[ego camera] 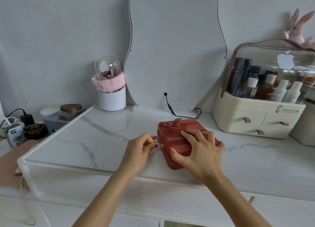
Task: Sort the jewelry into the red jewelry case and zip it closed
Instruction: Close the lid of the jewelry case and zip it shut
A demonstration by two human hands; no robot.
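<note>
Red jewelry case (177, 138) sat shut at my twelve o'clock on the marble top (95, 134), long axis toward one. My right hand (199, 151) pressed its lid, fingers spread; my left hand (139, 150) pinched the gold zipper pull (161, 145) at nine, probably mid-track.

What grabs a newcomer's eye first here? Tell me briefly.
The red jewelry case at the centre of the marble table, lid down under the right hand, while the left hand pinches the gold zipper pull at its left side. Behind stands a wavy panel.
</note>
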